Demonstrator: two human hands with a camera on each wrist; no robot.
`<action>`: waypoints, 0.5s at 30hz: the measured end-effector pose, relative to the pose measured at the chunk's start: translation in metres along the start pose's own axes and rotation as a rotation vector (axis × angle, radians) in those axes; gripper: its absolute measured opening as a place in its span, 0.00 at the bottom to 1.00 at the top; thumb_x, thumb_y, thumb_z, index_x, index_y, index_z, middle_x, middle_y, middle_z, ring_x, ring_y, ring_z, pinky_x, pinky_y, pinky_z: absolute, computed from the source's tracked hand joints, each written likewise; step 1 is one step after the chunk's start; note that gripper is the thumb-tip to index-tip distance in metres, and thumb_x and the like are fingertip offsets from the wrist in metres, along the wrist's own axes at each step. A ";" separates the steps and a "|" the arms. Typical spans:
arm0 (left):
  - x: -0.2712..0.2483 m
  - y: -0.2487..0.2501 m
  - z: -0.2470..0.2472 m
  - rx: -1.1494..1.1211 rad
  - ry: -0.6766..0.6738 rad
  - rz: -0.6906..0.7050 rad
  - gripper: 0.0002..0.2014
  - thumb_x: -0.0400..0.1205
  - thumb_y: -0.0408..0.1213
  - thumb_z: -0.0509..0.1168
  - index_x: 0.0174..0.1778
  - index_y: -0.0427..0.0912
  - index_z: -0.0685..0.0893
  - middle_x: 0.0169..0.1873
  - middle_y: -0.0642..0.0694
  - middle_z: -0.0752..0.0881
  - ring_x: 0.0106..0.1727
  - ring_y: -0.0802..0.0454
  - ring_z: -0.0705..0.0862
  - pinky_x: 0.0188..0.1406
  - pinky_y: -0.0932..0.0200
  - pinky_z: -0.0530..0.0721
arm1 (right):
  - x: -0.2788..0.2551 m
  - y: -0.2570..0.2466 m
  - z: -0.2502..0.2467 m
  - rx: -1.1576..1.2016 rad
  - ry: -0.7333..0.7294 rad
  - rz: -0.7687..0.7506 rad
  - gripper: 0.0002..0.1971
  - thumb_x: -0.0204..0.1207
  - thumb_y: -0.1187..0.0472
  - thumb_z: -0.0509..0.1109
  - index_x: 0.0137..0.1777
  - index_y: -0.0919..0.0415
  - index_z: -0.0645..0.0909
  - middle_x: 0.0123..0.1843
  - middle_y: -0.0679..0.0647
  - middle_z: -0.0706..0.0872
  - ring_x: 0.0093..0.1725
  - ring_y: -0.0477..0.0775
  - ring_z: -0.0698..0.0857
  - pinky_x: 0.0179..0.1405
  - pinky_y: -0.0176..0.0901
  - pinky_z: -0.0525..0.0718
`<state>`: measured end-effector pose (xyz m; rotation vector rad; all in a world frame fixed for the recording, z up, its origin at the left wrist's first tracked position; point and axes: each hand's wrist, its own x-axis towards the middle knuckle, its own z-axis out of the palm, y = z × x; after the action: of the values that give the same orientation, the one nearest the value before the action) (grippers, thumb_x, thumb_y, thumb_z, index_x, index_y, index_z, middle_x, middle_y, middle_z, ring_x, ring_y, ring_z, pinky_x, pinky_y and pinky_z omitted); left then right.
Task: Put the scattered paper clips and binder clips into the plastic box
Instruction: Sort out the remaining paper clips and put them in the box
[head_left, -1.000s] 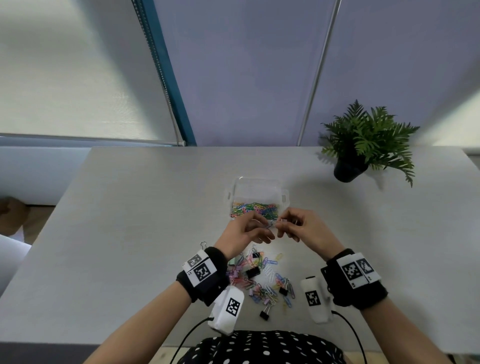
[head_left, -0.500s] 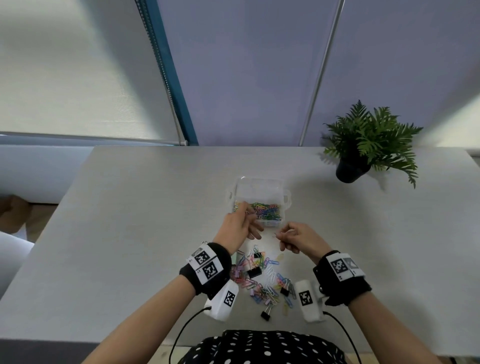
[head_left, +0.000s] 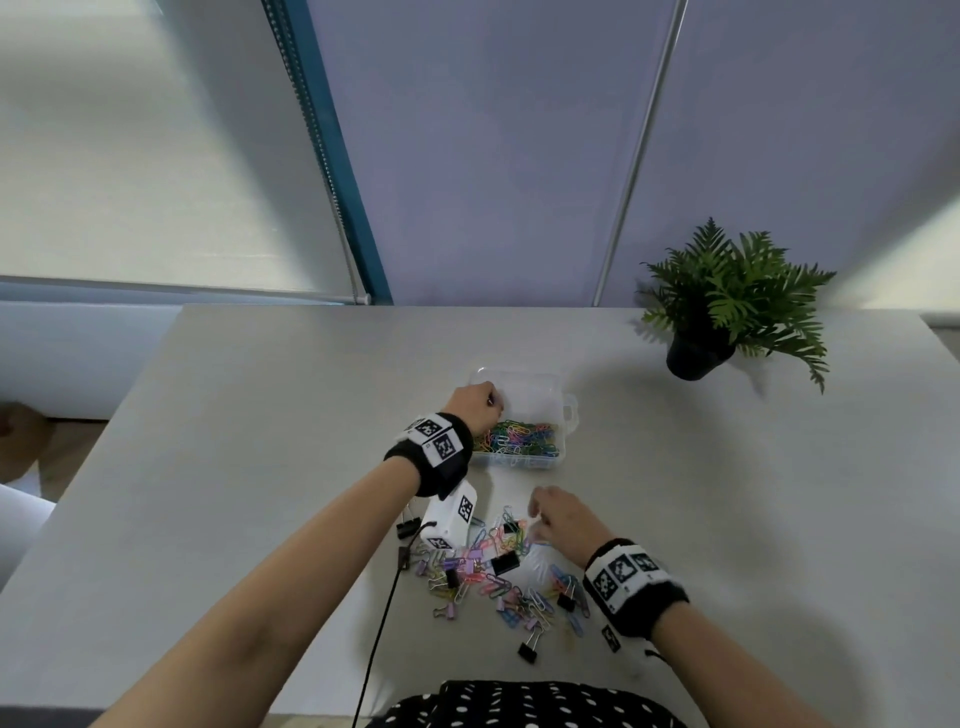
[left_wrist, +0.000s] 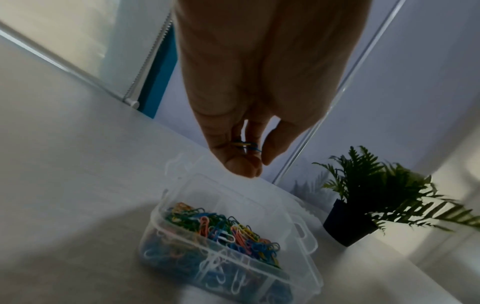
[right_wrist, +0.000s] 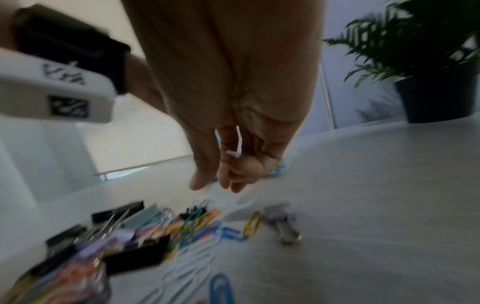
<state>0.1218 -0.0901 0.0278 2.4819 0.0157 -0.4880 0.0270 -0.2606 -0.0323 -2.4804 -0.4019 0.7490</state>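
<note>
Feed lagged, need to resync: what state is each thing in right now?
plastic box: lid open, partly filled with paper clips
left hand: over the box, pinching paper clips
right hand: over the pile, pinching a white paper clip
scattered clips: loose on the table

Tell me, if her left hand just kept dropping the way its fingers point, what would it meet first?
Probably the open plastic box. The left hand, pinching a few paper clips, hangs fingertips-down over its far end; depth is unclear, so it may meet the clear far end rather than the coloured clips.
</note>
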 end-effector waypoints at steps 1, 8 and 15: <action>0.004 0.002 0.001 0.036 -0.015 0.009 0.13 0.82 0.32 0.55 0.59 0.32 0.78 0.56 0.33 0.84 0.57 0.37 0.82 0.57 0.52 0.79 | 0.001 -0.002 0.006 -0.047 -0.025 -0.014 0.11 0.72 0.63 0.69 0.51 0.62 0.72 0.50 0.53 0.72 0.48 0.52 0.73 0.46 0.39 0.70; -0.004 -0.011 0.018 0.103 -0.136 0.111 0.26 0.81 0.30 0.59 0.76 0.37 0.63 0.71 0.34 0.71 0.70 0.39 0.73 0.71 0.52 0.69 | -0.005 0.004 0.037 -0.274 0.126 -0.078 0.21 0.69 0.62 0.73 0.59 0.63 0.69 0.62 0.58 0.73 0.60 0.57 0.73 0.54 0.48 0.79; -0.078 -0.027 0.059 0.117 -0.103 0.463 0.11 0.82 0.28 0.55 0.55 0.40 0.80 0.53 0.43 0.83 0.54 0.52 0.81 0.62 0.57 0.81 | -0.011 0.006 0.044 -0.293 0.134 -0.083 0.16 0.74 0.72 0.62 0.61 0.65 0.71 0.62 0.60 0.75 0.60 0.60 0.75 0.58 0.50 0.75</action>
<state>0.0254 -0.0929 -0.0044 2.4585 -0.6287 -0.4221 -0.0069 -0.2531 -0.0619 -2.7467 -0.5972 0.5169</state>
